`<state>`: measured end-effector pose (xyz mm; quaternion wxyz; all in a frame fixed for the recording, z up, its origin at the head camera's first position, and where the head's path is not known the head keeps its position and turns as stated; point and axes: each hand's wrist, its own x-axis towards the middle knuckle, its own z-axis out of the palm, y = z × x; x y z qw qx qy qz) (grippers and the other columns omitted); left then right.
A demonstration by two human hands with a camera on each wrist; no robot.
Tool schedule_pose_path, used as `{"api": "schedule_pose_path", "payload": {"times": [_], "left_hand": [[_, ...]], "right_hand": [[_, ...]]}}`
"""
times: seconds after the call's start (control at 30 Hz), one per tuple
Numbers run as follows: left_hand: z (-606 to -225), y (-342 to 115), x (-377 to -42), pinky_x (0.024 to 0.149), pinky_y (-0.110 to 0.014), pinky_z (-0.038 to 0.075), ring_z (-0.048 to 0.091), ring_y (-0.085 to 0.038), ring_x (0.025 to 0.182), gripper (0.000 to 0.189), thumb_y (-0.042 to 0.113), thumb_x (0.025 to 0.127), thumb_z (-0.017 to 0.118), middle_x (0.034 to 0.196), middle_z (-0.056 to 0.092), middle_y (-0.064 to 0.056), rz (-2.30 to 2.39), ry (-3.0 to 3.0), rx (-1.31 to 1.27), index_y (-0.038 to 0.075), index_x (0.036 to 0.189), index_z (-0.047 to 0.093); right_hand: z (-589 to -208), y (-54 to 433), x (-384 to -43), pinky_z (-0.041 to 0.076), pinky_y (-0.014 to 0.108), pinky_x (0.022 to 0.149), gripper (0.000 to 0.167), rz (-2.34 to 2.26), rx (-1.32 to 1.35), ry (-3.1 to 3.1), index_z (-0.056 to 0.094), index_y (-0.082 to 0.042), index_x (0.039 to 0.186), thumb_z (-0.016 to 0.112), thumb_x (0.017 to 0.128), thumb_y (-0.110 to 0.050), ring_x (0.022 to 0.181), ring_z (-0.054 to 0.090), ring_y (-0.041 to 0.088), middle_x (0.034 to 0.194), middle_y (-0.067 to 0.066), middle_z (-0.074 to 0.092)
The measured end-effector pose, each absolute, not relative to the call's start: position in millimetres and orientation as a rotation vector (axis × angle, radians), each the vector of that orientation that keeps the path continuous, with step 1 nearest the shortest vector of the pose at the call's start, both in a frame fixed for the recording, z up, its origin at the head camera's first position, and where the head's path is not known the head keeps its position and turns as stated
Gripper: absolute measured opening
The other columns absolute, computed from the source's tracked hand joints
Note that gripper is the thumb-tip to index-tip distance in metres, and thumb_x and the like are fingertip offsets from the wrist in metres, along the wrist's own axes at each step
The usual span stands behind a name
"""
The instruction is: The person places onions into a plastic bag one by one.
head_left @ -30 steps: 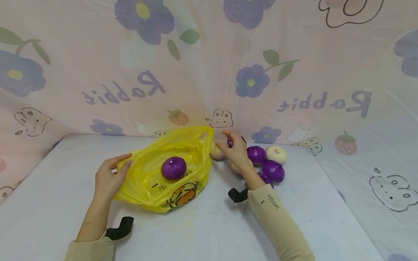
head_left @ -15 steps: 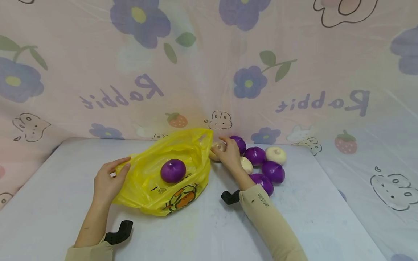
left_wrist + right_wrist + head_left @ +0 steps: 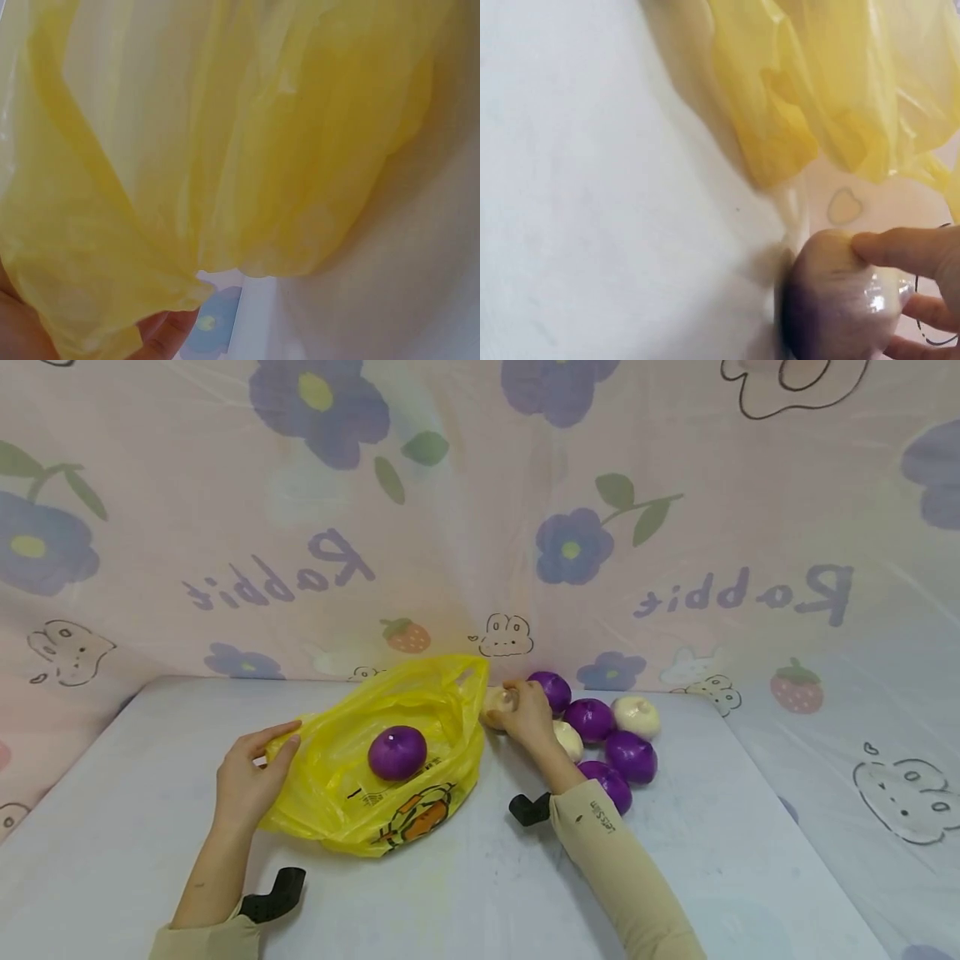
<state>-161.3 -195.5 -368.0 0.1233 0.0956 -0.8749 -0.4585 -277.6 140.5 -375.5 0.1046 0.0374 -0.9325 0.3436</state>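
Observation:
A yellow plastic bag [image 3: 315, 793] with a printed figure lies with its mouth open on the table, and a purple onion [image 3: 397, 752] sits inside. My left hand [image 3: 251, 777] pinches the bag's left rim between thumb and fingers; the left wrist view shows the yellow film [image 3: 315, 165] up close, with only parts of the fingers visible. Just right of the bag, my right hand [image 3: 527, 717] grips a pale onion [image 3: 497, 707]. In the right wrist view this onion [image 3: 847, 292] is glossy, with purple at its lower left, and thumb and fingers lie around it.
Right of my right hand several onions stand close together, among them a purple onion [image 3: 588, 719], a pale onion [image 3: 636, 717] and another purple onion [image 3: 632, 757]. All lie on a white table [image 3: 465, 902]. A patterned curtain [image 3: 450, 527] rises behind its far edge.
My right hand has moved left and down from above the pile to the pale onion beside the bag, and its fingers have closed round it. The left hand keeps its hold on the bag.

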Motion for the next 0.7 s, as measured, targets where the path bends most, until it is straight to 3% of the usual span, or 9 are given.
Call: {"api": "schedule_pose_path", "payload": {"times": [0.47,0.7], "left_hand": [[-366,-196,-161,0.097,-0.056,0.041,0.039,-0.045,0.125,0.038,0.024,0.099,0.049,0.139,0.045,-0.024,-1.344,-2.553,0.283,0.004,0.13,0.059],[-365,-196,-160,0.098,-0.056,0.04,0.039,-0.044,0.125,0.037,0.023,0.099,0.049,0.139,0.045,-0.024,-1.347,-2.559,0.3,0.004,0.13,0.059]], "right_hand": [[-382,152,-279,0.04,0.047,0.101,0.058,1.167,0.031,-2.704,0.06,-0.006,0.122,0.081,0.072,-0.027,0.11,0.052,0.034,0.12,0.02,0.054],[-369,157,-274,0.037,0.045,0.102,0.054,1.173,0.066,-2.601,0.063,-0.004,0.119,0.081,0.072,-0.023,0.114,0.049,0.034,0.12,0.02,0.055]]}}
